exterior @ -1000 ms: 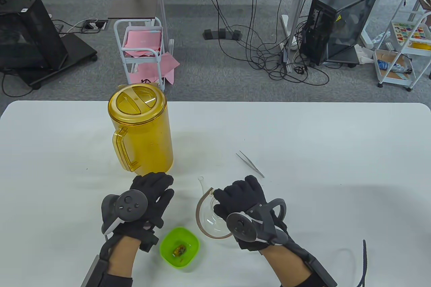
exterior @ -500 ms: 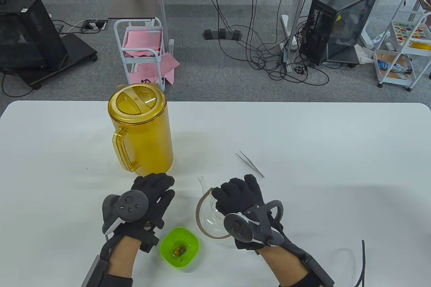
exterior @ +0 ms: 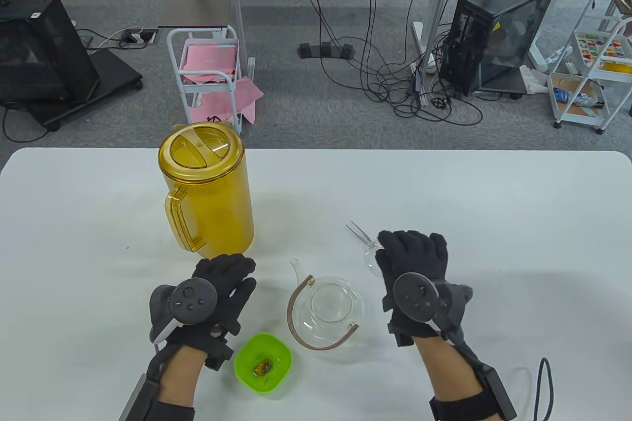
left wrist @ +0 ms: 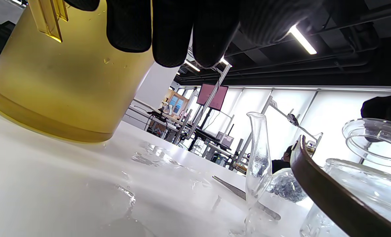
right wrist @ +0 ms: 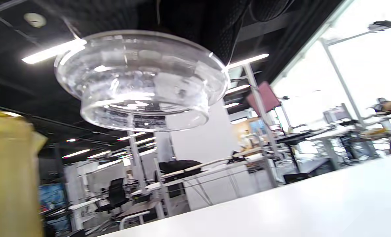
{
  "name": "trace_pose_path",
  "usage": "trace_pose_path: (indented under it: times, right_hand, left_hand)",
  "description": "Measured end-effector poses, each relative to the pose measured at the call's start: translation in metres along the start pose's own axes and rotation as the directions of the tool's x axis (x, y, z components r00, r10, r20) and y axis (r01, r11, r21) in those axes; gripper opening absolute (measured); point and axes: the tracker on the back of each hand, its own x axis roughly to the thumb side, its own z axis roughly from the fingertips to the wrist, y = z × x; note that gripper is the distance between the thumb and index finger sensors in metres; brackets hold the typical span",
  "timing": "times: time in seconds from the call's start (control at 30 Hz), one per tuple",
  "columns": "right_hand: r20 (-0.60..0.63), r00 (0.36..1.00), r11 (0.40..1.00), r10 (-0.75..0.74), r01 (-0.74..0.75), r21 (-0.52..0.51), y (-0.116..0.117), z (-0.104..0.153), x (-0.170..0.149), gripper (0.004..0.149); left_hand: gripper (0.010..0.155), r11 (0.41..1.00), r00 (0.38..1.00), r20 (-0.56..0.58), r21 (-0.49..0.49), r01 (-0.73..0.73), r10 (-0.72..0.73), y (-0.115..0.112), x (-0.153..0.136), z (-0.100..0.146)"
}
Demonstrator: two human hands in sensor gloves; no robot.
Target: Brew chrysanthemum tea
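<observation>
My right hand holds the glass lid from above, fingers curled round it, clear of the counter. In the table view the lid shows only as a glint of glass at my fingertips, just beside the near end of the tweezers. The right wrist view shows the lid hanging under the glove, with nothing under it but open air above the counter.

My left hand rests flat on the counter, fingers loosely spread and holding nothing. Its fingertips lie just short of the base of the yellow pitcher, which stands upright with its lid on and handle toward me.

The glass teapot sits between my two hands, its mouth open and uncovered, brown handle folded down over its left side, spout pointing away from me. It is nearer the right hand.

The green bowl sits near my left wrist, left of the teapot, with a small amount of dried flower inside.
</observation>
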Motion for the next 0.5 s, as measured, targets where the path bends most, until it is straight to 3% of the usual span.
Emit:
trace_pose_path:
  times: [0.17, 0.5]
  right_hand:
    - [-0.165, 0.985, 0.999, 0.052, -0.048, 0.026, 0.007, -0.010, -0.046, 0.046]
    - [-0.321, 0.920, 0.955, 0.223, -0.140, 0.263, 0.055, -0.013, -0.090, 0.047]
  left_hand:
    - [0.055, 1.000, 1.000, 0.002, 0.002, 0.002, -0.002, 0.000, 0.000, 0.000]
    - [0.054, 1.000, 1.000, -0.002, 0.014, -0.001, 0.001, 0.001, -0.001, 0.001]
